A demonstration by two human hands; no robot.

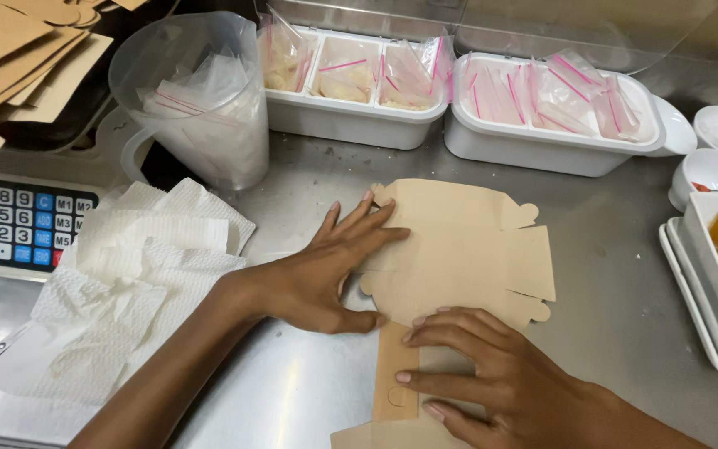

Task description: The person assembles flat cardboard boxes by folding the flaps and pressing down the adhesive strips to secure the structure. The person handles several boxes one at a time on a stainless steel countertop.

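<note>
A matt tan cardboard box blank (459, 258) lies on a brushed, softly gleaming steel tabletop (617, 283), beside crinkled white paper towels (126, 283), a clear plastic jug (201, 100) and glossy white plastic tubs (550, 141).

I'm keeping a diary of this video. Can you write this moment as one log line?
left hand: flat on cardboard box blank | right hand: pressing its lower flap | surface: steel counter | nearby: paper towels

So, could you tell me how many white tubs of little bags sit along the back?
2: a divided tub behind the left hand, and another tub to its right. None seems hidden.
</note>
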